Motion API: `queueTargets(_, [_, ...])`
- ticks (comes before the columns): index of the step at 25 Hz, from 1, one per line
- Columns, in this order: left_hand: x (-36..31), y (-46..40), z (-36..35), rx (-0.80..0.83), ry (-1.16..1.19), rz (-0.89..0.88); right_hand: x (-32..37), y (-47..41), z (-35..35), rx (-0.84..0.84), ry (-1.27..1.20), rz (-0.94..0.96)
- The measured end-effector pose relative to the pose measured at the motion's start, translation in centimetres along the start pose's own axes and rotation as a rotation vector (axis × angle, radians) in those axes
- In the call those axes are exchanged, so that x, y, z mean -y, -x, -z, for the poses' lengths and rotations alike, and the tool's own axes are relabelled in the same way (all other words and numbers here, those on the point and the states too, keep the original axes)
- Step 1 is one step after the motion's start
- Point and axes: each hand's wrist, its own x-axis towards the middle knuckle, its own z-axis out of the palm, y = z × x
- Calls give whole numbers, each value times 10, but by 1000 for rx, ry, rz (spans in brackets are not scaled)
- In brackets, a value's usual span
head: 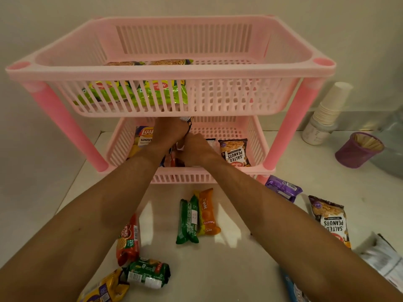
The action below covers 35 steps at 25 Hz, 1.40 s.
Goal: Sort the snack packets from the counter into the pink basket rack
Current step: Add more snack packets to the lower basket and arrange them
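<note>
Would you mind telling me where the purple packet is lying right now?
In the head view, the purple packet lies on the counter at the right, just beside the pink basket rack's front right leg, up and left of the loose salted peanuts packet.

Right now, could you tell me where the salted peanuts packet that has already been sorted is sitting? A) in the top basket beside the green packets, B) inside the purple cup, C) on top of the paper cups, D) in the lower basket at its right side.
D: one salted peanuts packet stands in the lower basket at its right side, just right of the right hand; a second peanuts packet lies on the counter.
</note>
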Motion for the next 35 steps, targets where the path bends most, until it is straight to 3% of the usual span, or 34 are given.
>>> queueTargets(3, [-7,-15,-21,33,-43,-22,-30,16,24,-136,20,-98])
queueTargets(10, [-12,-33,-74,173,-107,11,-87,46,33,-261,7,-234])
queueTargets(15, [-7,-33,-100,340,-521,-38,-87,46,24,-395,8,-242])
queueTargets(18, [5,-32,-103,504,-693,-62,-87,45,26,-372,-44,-263])
queueTargets(21, [7,-37,-108,633,-555,46,-90,42,31,-366,-59,-274])
queueTargets(26, [7,-35,-115,602,-486,89,-92,43,31,-364,-44,-300])
queueTargets(30, [10,-28,-108,596,-438,113,-91,40,28,-192,42,-332])
queueTargets(35, [2,-18,-80,660,-415,-9,-90,39,29,-82,95,-341])
